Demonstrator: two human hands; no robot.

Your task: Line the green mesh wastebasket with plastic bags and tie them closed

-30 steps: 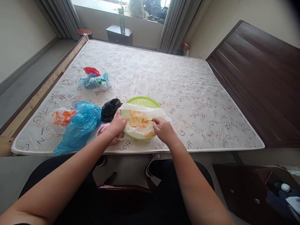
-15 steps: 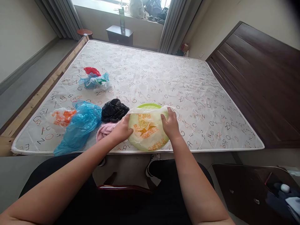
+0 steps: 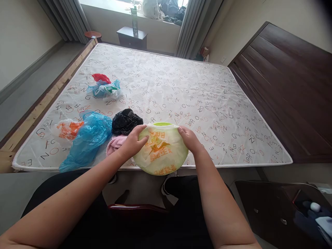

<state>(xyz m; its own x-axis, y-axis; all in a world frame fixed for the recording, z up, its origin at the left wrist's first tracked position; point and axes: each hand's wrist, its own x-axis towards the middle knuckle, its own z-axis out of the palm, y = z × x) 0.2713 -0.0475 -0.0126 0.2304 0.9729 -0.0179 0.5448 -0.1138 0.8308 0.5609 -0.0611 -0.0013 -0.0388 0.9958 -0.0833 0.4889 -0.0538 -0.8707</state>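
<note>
A thin white plastic bag [image 3: 160,152] with orange print covers most of a round lime-green dish or basin [image 3: 163,124], whose far rim shows above the bag's edge. My left hand [image 3: 136,140] grips the bag at its left edge, thumb on the near side. At the upper right edge my right hand [image 3: 189,137] holds the bag, its fingers partly hidden behind. The covered round thing tilts toward me over the mattress's front edge. Beside my left hand lie a crumpled black plastic bag [image 3: 126,121] and a folded pink cloth [image 3: 115,143].
A blue plastic bag [image 3: 89,138] and a white-and-orange bag [image 3: 68,129] lie at the left on the letter-patterned mattress [image 3: 176,83]. Farther back is a heap with a red bag [image 3: 101,78]. A dark headboard [image 3: 285,93] stands at the right.
The bag has come down over more of the green round thing, so less rim shows. Both hands have drawn slightly toward me, and the round thing now hangs nearer and lower.
</note>
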